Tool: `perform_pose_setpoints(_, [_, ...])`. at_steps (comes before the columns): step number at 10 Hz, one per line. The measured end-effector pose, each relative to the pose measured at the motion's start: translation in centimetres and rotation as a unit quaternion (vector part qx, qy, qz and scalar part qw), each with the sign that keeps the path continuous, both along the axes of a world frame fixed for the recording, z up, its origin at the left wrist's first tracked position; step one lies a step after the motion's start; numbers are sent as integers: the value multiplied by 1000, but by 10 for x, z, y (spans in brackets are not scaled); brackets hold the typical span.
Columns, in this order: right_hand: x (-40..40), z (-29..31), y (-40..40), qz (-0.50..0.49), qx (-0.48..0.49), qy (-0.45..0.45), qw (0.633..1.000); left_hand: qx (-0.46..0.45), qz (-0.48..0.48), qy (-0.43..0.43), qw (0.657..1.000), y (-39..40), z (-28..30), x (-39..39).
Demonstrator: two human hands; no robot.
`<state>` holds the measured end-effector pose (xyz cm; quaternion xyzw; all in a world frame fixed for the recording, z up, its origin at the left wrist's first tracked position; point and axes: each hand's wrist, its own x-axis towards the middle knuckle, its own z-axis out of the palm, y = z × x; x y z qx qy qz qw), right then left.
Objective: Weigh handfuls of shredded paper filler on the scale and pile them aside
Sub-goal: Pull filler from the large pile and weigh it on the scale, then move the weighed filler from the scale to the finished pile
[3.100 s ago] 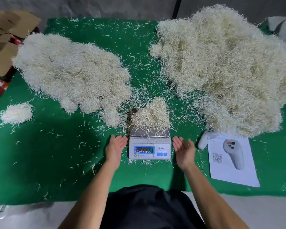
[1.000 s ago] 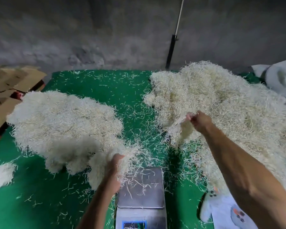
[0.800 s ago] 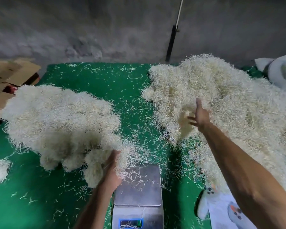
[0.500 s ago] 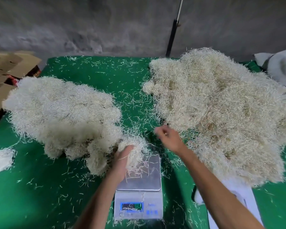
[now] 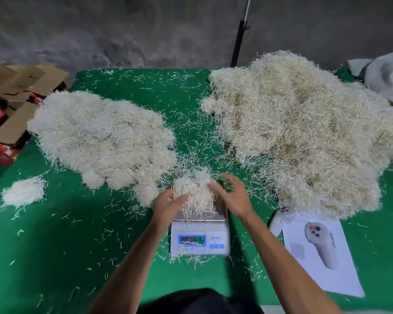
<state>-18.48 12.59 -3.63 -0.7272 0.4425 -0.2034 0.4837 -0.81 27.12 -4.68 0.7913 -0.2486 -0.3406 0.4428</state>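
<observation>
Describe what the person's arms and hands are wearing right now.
Nothing: the left hand and right hand are bare, without gloves, rings or a watch in view. Both forearms are uncovered, with no sleeves showing. A black garment covers the torso at the bottom edge.

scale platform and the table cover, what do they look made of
Scale platform: looks like brushed stainless steel, grey with a dull reflective sheen; its body looks like white plastic. Table cover: seems a green felt or short-pile fabric, matte and fuzzy, no glare.
</observation>
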Motion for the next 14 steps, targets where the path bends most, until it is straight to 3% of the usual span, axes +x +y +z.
perform_pose_setpoints(1, [-36,-32,15,-103,-8,27,994,-76,12,22,997,23,-4,5])
perform_pose_setpoints(2, [-70,-80,46,-13,-53,173,983,-66,36,79,994,52,-34,7])
perform_pose_setpoints(3, [-83,-105,77,26,-132,210,968,-30,135,212,967,80,-71,1])
perform_pose_setpoints(5, [-81,-109,94,-38,-104,151,982,-75,233,351,904,93,-74,-4])
perform_pose_setpoints(7, [-80,-107,92,-71,-47,95,992,-86,192,337,918,99,-81,-3])
perform_pose_setpoints(9, [-78,-107,93,-80,-32,95,992,-96,215,366,900,97,-84,-1])
perform_pose_setpoints(11, [-74,-107,94,-98,-36,100,990,-67,188,335,921,95,-82,1])
perform_pose_setpoints(13, [-19,-61,63,-270,40,-6,962,-63,170,167,969,36,-30,-5])
perform_pose_setpoints(14, [17,-29,47,-205,19,-51,977,-64,117,68,989,-1,1,-15])
